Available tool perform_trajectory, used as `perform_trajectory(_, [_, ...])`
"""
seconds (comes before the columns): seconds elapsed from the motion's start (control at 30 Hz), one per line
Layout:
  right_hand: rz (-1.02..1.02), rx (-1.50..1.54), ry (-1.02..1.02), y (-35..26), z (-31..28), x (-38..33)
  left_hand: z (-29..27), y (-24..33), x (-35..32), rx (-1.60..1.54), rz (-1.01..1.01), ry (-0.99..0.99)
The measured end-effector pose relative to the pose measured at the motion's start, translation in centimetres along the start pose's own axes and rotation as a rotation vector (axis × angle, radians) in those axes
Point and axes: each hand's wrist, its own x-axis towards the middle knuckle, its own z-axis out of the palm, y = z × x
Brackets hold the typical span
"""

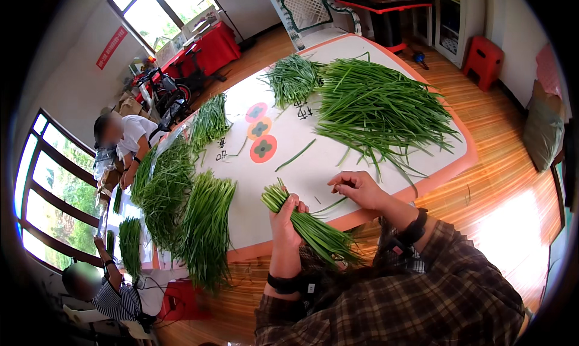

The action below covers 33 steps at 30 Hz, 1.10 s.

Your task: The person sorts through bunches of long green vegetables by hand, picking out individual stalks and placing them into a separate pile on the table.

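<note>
Sorting chives at a white tabletop (338, 159) with an orange rim.

The left hand (285, 220) had its grip wrapped tight round a bunch of chives (313, 228), cut ends up, leaves trailing over the near edge. The right hand (357, 187) hovered just beside it, fingers curled, seemingly pinching a single blade. Tidying would go best with a firm grip and ends kept level. The leaves were flat, slender and glossy green; a loose heap (380, 107) lay farther off.

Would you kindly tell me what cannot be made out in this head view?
- Left hand: palm hidden behind its bunch of chives.
- Right hand: whether its curled fingers pinch anything is too small to tell.
- Table: lower left edge covered by chive piles.
</note>
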Motion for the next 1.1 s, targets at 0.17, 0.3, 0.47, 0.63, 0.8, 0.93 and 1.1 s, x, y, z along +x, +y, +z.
perform_trajectory(0.17, [0.004, 0.009, -0.005, 0.1, 0.2, 0.2, -0.7, 1.9, -0.9, 0.058, -0.012, -0.031])
perform_trajectory(0.3, [-0.052, -0.101, 0.072, -0.4, 0.0, -0.1, -1.9, 5.4, -2.1, 0.075, -0.016, -0.023])
perform_trajectory(0.47, [-0.106, -0.212, 0.126, -0.1, 0.0, -0.2, -4.5, 12.6, -5.8, 0.213, 0.075, 0.039])
perform_trajectory(0.63, [-0.172, -0.384, 0.11, -1.0, 0.5, -0.6, -8.5, 19.1, -8.2, 0.496, 0.121, 0.237])
perform_trajectory(0.8, [-0.223, -0.546, 0.077, -1.5, 0.4, -0.8, -10.7, 25.0, -8.0, 1.474, 0.138, 0.564])
perform_trajectory(0.93, [-0.275, -0.605, 0.067, -1.5, 0.7, -0.8, -15.9, 27.8, -6.6, 2.423, 0.446, 0.421])
perform_trajectory(1.1, [-0.369, -0.677, 0.097, -1.0, 0.9, -0.7, -15.8, 28.3, 0.7, 2.635, 0.515, 0.399])
